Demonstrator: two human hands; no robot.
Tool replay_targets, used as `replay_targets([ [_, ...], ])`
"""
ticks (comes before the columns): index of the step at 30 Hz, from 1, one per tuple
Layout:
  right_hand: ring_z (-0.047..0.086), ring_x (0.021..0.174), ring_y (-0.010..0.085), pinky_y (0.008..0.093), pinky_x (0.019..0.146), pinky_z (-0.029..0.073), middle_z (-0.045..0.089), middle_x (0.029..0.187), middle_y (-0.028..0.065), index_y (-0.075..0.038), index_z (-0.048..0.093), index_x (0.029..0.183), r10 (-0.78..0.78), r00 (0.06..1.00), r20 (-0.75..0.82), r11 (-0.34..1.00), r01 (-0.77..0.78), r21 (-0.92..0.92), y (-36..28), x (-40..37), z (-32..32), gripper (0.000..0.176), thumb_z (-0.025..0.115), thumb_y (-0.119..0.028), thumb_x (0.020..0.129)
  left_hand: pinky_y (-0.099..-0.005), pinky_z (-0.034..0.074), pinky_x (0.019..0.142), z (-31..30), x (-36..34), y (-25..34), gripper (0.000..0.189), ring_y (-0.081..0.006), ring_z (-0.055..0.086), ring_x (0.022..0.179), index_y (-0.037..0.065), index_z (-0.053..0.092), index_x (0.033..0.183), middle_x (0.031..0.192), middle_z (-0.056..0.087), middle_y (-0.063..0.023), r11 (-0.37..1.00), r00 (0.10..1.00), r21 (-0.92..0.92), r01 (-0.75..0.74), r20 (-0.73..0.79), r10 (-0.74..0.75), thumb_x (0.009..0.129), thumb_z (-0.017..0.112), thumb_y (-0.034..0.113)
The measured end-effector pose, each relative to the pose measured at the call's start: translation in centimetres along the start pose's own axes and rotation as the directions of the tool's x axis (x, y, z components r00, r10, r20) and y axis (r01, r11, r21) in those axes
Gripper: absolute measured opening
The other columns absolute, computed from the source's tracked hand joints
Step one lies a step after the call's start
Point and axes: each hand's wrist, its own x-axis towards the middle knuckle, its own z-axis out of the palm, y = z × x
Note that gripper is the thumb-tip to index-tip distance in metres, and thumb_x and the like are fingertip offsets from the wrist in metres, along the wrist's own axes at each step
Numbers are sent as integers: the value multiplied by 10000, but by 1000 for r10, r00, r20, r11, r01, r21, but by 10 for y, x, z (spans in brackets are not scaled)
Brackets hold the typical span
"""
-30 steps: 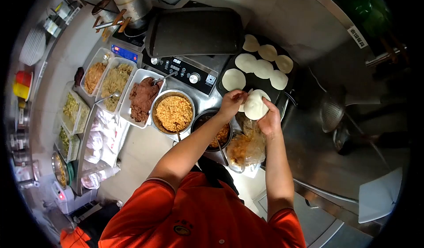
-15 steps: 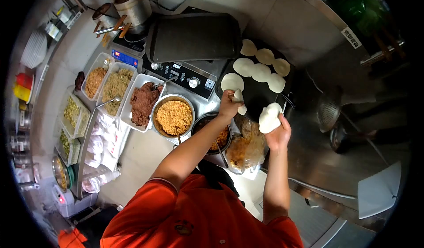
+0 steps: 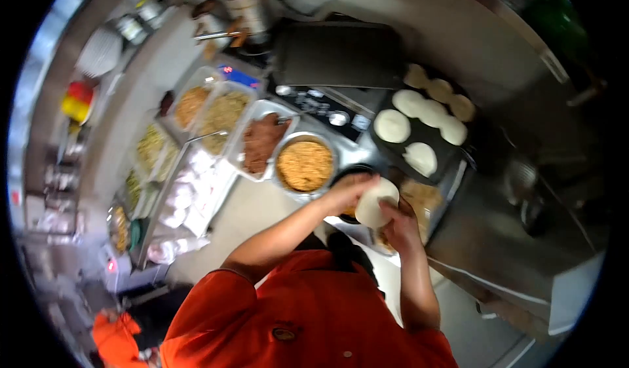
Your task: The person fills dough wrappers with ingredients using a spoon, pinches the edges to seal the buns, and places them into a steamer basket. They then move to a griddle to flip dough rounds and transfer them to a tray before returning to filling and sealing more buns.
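Both my hands hold one flat white dough round [image 3: 375,203] in front of my chest. My left hand [image 3: 346,194] grips its left edge and my right hand [image 3: 401,227] cups it from below right. Under them sits a dark bowl [image 3: 348,171], mostly hidden. A black tray [image 3: 440,150] at the upper right carries several white dough pieces, the nearest one [image 3: 421,158] lying at its front edge. A round metal bowl of yellow filling [image 3: 304,165] stands just left of my hands.
A white tray of brown filling [image 3: 261,142] and more trays of chopped fillings [image 3: 221,114] line the counter to the left. A cooker control panel [image 3: 321,103] and a dark flat griddle [image 3: 337,54] lie behind. A plastic bag of food [image 3: 422,198] sits right of my hands.
The thick dough piece from my right hand now lies on the black tray. Both hands have drawn back toward my body and hold a flat dough round. The view has swung right.
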Motion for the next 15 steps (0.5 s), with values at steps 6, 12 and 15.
replay_targets([
  [6, 661, 911, 152, 320, 819, 525, 709, 1027, 91, 28, 638, 1213, 83, 912, 402, 762, 202, -616, 67, 5, 98, 310, 608, -143, 956, -261, 559, 813, -88, -138, -58, 212, -115, 680, 894, -7, 665, 1132, 1010, 726, -55, 883, 848, 272, -383, -277, 453, 938, 717, 60],
  [12, 691, 929, 198, 332, 817, 527, 721, 1022, 161, 52, 618, 1224, 59, 802, 595, 462, 506, -728, 114, -10, 198, 282, 580, -87, 982, -268, 544, 814, -141, -220, -86, 226, -122, 677, 923, 20, 642, 1179, 982, 728, -35, 775, 542, 96, -624, -662, 518, 1006, 652, 165],
  [15, 666, 984, 416, 447, 849, 529, 674, 1143, 231, 20, 593, 1284, -64, 543, 837, 161, 834, -528, 130, -41, 269, 360, 582, -118, 952, -332, 538, 923, -176, -253, -82, 328, -182, 665, 1092, 30, 608, 1216, 1184, 686, -108, 667, 633, -320, -672, -717, 293, 1076, 503, 307],
])
